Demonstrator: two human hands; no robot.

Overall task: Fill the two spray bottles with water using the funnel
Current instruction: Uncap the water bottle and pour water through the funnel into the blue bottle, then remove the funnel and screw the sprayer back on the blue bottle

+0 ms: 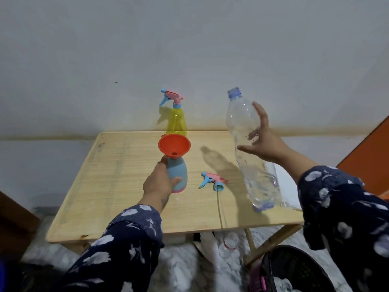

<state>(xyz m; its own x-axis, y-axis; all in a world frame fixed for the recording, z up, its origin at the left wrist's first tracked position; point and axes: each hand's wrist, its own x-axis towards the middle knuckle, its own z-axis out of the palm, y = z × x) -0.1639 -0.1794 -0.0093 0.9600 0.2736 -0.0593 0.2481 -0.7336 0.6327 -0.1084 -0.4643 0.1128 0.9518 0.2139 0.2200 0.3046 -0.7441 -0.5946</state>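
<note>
A blue spray bottle [179, 172] with a pink base stands near the middle of the wooden table [117, 186]. An orange funnel [174, 145] sits in its open neck. My left hand [159, 182] grips this bottle's body. Its pink and blue spray head [213, 180] lies on the table to the right, its thin tube trailing toward the front edge. A yellow spray bottle [176, 120] with its head on stands at the table's back edge. My right hand [263, 140] holds a large clear plastic bottle [250, 148] upright, uncapped, with its base on the table.
A white sheet [287, 186] lies on the table's right edge behind the clear bottle. Below the table are a clear bottle [228, 244] with a red band, white bags and a dark basket [294, 270]. A wall stands directly behind the table.
</note>
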